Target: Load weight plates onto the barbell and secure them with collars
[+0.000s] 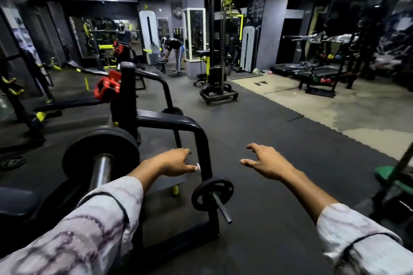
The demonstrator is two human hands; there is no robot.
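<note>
A: Where is the barbell [101, 171] sitting, and what is it carrying?

B: It is lying across the black rack [125, 96] at the lower left of the view. One large black plate [100, 154] is riding on the near sleeve, with bare chrome projecting toward the camera. No collar is showing outboard of it, so I am judging the securing step as not yet done.

A: Hands?

B: The left hand [173, 163] is hovering just beside the rack's curved side rail [178, 123], fingers spread and relaxed, gripping nothing. The right hand [266, 163] is reaching out over the floor mat [279, 118], fingers splayed wide, also holding nothing. Both are pointing forward and down, probably toward the next plate.

A: Which plate?

B: A small black plate [212, 194] is hanging on the rack's low storage peg [221, 206], just below the left hand. That is looking like the likeliest pick.

A: Collars?

B: Red clamps [107, 88] are sitting higher on the rack upright, well apart from both hands.

A: Anything in the way?

B: The side rail is standing between the left arm and the peg. Another person [176, 51] is bending over far back, well clear.
</note>
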